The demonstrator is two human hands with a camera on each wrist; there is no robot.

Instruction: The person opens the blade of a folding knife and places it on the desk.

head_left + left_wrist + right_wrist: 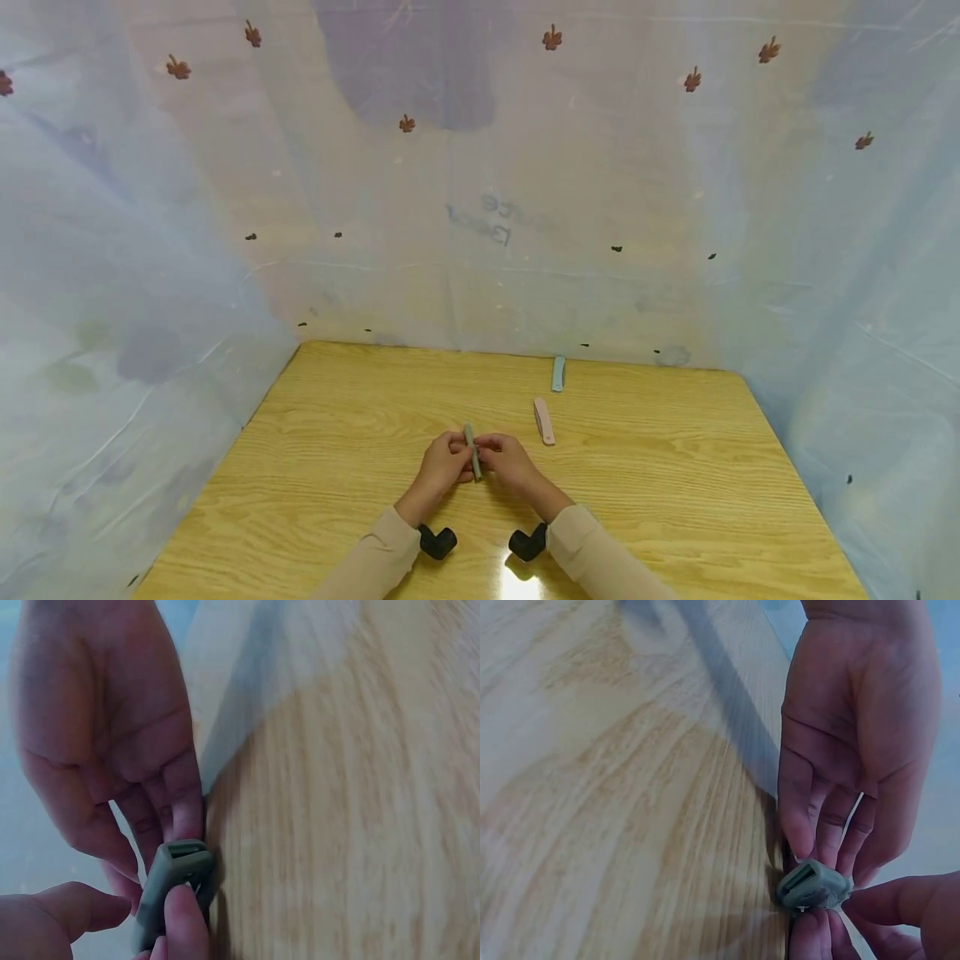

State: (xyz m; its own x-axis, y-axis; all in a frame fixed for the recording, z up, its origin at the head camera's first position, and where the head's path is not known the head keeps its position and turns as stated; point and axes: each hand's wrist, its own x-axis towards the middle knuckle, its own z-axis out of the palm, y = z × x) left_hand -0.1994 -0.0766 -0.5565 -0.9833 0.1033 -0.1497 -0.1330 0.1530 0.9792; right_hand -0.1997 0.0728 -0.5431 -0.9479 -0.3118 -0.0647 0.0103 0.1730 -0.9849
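Note:
A slim grey-green folding knife (468, 433), closed up, is between both hands near the middle of the table, just above the wood. From the left, my left hand (442, 462) pinches it with thumb and fingers. My right hand (513, 462) pinches it from the opposite side. In the left wrist view, the end of the folding knife (156, 904) shows a narrow slot, with the right thumb and a fingertip around it. The slotted end also faces the camera in the right wrist view, where the right fingers (799, 832) meet the green handle.
Beyond the right hand lies a pink folding knife (543, 422), closed. A light blue one (558, 374) rests farther back, near the table's rear edge. Patterned cloth (480, 275) hangs behind the wooden table (660, 467) and along both sides.

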